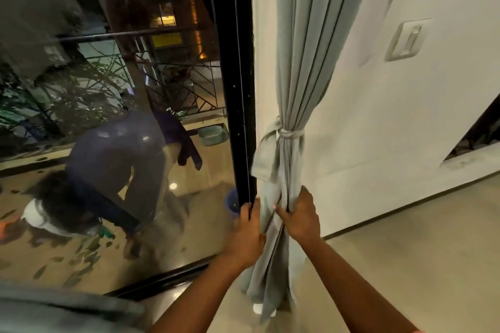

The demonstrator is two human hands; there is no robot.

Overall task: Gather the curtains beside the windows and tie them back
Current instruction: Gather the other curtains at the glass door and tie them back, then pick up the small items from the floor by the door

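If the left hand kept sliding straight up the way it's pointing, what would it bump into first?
Probably the loose hanging end of the tie-back, just above the left hand, which grips the curtain beside the black window frame. Depth is unclear, so it might brush the frame instead.

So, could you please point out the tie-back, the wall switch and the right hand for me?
tie-back (290, 133): head view, on the wrapped band around the curtain.
wall switch (407, 39): head view, on the middle of its plate.
right hand (299, 215): head view, on the back of the hand.
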